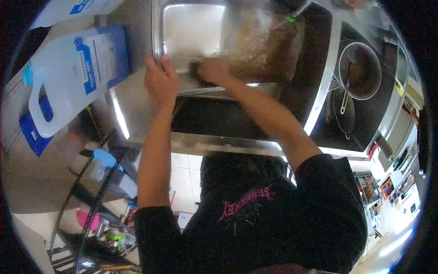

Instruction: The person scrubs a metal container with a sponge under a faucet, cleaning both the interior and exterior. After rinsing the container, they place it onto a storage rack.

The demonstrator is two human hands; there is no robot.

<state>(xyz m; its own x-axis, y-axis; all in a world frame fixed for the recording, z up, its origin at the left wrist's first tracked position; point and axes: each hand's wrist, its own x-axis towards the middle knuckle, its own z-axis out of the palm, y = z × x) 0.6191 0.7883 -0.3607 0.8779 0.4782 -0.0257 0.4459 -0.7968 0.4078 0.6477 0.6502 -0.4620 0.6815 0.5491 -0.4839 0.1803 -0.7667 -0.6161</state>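
A large rectangular metal tray (191, 29) lies tilted over the sink, its right part covered by brownish, murky water (269, 50). My left hand (162, 82) is closed round the tray's near left edge, thumb and fingers over the rim. Inside the tray, near its lower left corner, my right hand (214, 71) presses down with its fingers curled round a dark scrubbing pad (196, 71). The hand is slightly blurred, and most of the pad is hidden beneath it. A thin stream with a green-tipped hose (290, 18) reaches in from the upper right.
Left of the tray stands a white and blue plastic jug (77, 68) on the steel counter. A second basin to the right holds a round pot (360, 71) with a slotted utensil (345, 93). A black rack (91, 205) with several items is at lower left.
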